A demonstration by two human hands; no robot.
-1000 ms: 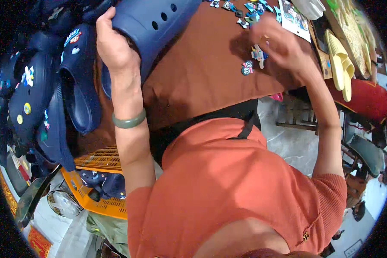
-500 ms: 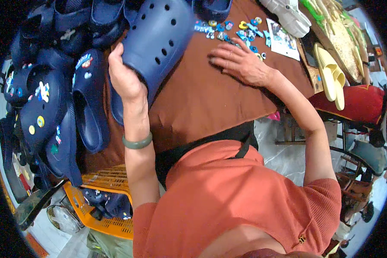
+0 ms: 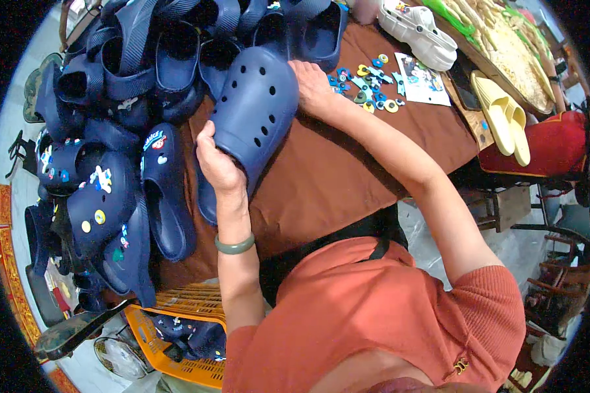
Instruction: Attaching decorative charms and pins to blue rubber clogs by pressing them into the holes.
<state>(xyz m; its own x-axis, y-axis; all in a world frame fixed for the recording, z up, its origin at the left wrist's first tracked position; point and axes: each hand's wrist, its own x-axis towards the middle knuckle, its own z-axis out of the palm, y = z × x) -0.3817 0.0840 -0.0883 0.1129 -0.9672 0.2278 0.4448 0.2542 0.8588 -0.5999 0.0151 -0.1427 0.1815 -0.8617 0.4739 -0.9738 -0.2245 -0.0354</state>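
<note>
My left hand (image 3: 220,160) is closed on the heel end of a navy clog (image 3: 255,98), holding it tilted above the brown cloth (image 3: 347,170). The clog's upper has several bare holes. Beside its toe, my right hand (image 3: 313,88) rests low over the cloth with the fingers curled; the clog and the hand itself hide what the fingertips hold, if anything. Small blue, yellow and white shoe charms (image 3: 373,85) lie loose just right of that hand. Left of the held clog lies another navy clog (image 3: 166,190) with charms on it.
Piled navy clogs (image 3: 177,56) fill the far left. At the right are a printed card (image 3: 424,82), a white clog (image 3: 418,36), a dark phone (image 3: 465,92) and pale yellow slippers (image 3: 501,118). Below the table's left edge stands an orange basket (image 3: 154,340) holding more clogs.
My right hand has moved left from beside the charms to the clog's toe, and its fingers have curled. My left hand still holds the clog. The whole view has shifted.
</note>
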